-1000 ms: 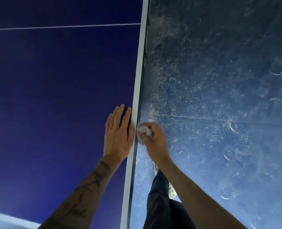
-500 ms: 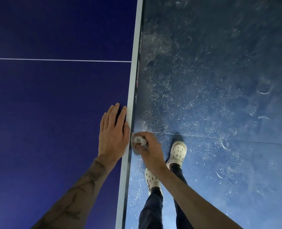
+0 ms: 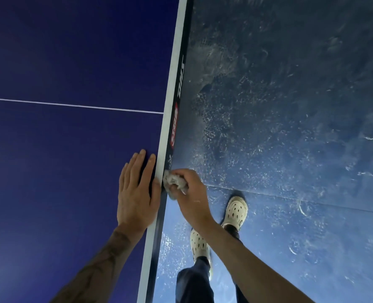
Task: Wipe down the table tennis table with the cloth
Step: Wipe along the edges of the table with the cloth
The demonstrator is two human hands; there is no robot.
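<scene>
The dark blue table tennis table (image 3: pixel 67 171) fills the left half of the head view, with a white edge line and a thin white centre line. My left hand (image 3: pixel 136 193) lies flat on the tabletop next to the edge, fingers straight. My right hand (image 3: pixel 189 195) grips a crumpled grey-white cloth (image 3: pixel 174 181) and presses it against the table's dark side rim, just below the printed logos.
To the right lies a blue floor (image 3: pixel 290 127) with white scuffs and a seam line. My two feet in white clogs (image 3: pixel 235 211) stand on it close beside the table edge.
The view has shifted along the table edge, so the centre line sits lower in the frame. My feet have come into sight. My right hand still holds the cloth against the rim.
</scene>
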